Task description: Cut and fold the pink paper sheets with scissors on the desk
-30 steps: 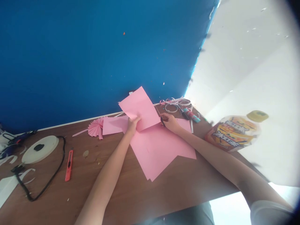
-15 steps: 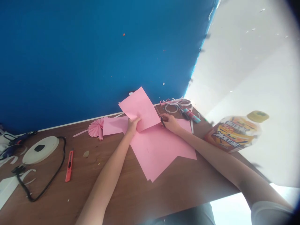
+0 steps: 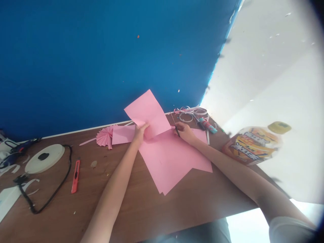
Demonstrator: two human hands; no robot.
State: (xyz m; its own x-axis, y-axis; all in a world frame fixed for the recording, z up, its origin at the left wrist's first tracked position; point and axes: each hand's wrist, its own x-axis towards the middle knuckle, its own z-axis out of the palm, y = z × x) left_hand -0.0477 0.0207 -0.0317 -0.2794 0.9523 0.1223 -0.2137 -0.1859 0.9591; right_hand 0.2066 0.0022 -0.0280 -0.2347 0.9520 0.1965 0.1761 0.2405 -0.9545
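Note:
My left hand (image 3: 140, 132) pinches the lower left edge of a pink sheet of paper (image 3: 152, 113), which it holds up tilted above the table. Just right of that sheet, my right hand (image 3: 185, 132) is closed around the dark handles of a pair of scissors (image 3: 175, 125). The blades point up and away, beside the sheet's right edge. Below both hands, larger pink paper sheets (image 3: 172, 165) lie on the wooden table. A pink strip of paper (image 3: 122, 134) and a pleated pink paper fan (image 3: 104, 136) lie to the left.
On the left are a red utility knife (image 3: 75, 176), a round white disc (image 3: 45, 158) and a black cable (image 3: 57, 190). Paper strips (image 3: 186, 117) and a blue-and-red tube (image 3: 208, 125) lie at the back right. A drink bottle (image 3: 253, 143) stands right, near the white wall.
My left hand has moved the held sheet slightly left and away from the scissors, so more of the blades shows. The camera view has shifted a little.

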